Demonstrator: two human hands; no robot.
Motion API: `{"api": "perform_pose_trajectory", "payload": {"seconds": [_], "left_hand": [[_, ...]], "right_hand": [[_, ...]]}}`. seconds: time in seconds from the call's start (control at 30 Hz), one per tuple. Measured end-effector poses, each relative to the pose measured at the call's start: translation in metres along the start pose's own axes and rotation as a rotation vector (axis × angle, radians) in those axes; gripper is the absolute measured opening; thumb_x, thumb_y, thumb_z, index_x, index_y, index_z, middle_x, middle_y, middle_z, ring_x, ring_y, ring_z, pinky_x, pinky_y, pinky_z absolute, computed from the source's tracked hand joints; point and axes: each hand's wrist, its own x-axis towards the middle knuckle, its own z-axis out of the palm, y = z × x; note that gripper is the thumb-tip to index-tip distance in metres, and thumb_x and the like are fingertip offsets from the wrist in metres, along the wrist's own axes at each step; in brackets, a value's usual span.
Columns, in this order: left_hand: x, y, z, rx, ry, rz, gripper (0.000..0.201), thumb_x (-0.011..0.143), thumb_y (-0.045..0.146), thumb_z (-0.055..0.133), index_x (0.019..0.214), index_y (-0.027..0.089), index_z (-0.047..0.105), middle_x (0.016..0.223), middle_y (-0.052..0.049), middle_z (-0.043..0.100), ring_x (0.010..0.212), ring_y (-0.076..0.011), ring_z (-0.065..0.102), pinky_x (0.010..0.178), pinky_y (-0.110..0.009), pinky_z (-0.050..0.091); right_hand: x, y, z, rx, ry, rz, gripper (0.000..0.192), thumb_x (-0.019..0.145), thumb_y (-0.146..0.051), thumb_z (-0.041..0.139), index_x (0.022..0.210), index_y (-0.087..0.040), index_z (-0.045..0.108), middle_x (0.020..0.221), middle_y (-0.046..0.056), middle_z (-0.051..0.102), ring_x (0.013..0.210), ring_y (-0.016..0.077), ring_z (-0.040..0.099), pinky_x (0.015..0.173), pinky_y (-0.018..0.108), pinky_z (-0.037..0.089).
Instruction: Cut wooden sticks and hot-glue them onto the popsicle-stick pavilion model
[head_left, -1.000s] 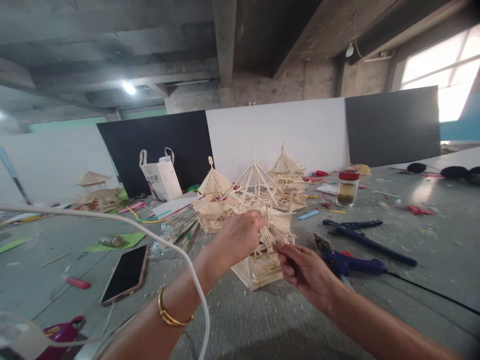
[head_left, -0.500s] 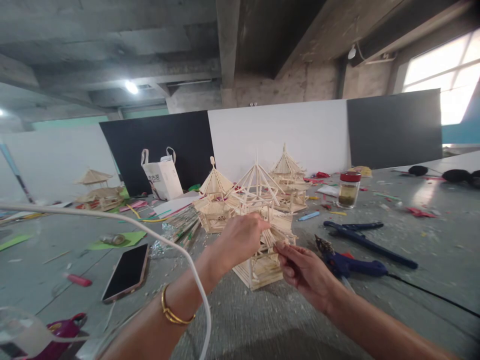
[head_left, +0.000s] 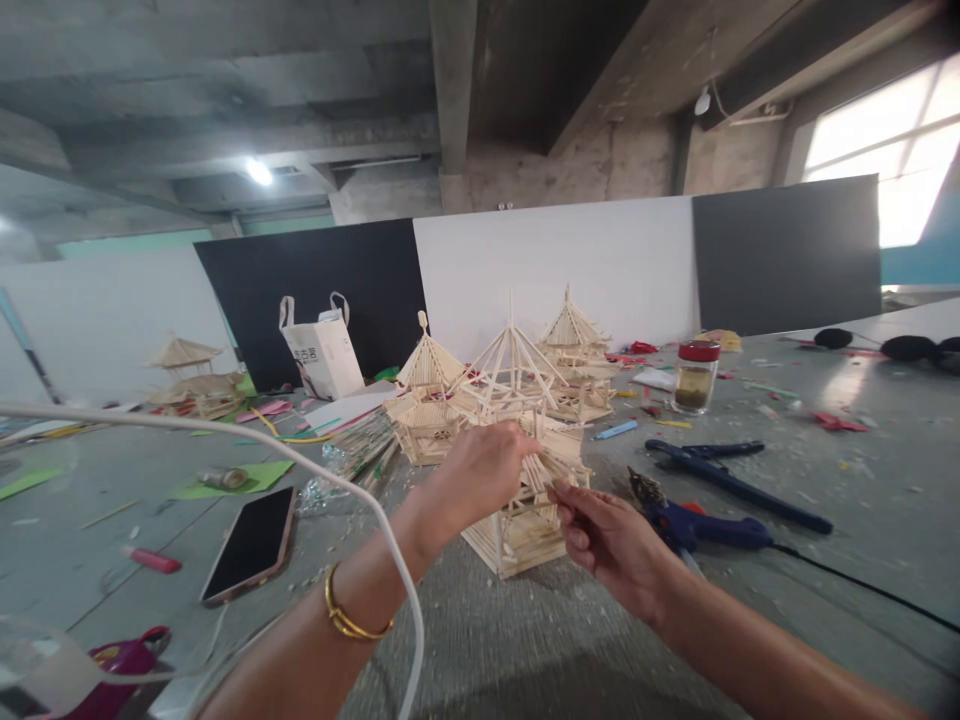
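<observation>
A small pavilion model made of thin wooden sticks (head_left: 517, 520) stands on the grey table (head_left: 525, 650) in front of me. My left hand (head_left: 476, 475) grips its lower roof edge from the left, fingers closed on the sticks. My right hand (head_left: 607, 540) pinches a thin stick at the same roof edge from the right. A gold bangle sits on my left wrist. Two more finished stick pavilions (head_left: 424, 400) (head_left: 574, 350) stand just behind.
A blue glue gun (head_left: 697, 525) and dark pliers (head_left: 731, 470) lie to the right. A phone (head_left: 251, 545), a stick bundle (head_left: 360, 455), a red-lidded jar (head_left: 695, 377), a white bag (head_left: 322, 350) and paper scraps litter the table. A white cable (head_left: 300, 470) arcs near my left arm.
Almost nothing differs; both hands stay on the pavilion's roof edge with only slight shifts of fingers and camera.
</observation>
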Motion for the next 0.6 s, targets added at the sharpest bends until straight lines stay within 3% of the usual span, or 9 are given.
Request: {"api": "perform_pose_trajectory", "payload": {"seconds": [0.6], "left_hand": [[-0.001,0.0039,0.0007,0.116,-0.054,0.069,0.032,0.078,0.009,0.038,0.09,0.021,0.065,0.086,-0.005,0.062,0.07,-0.0173,0.059,0.061,-0.027,0.044]], "right_hand": [[-0.0017,0.0021,-0.0005,0.025,-0.027,0.029,0.025,0.062,-0.033,0.073,0.071,-0.012,0.062,0.057,-0.004,0.048,0.042,0.0027,0.036,0.035,0.014,0.028]]}}
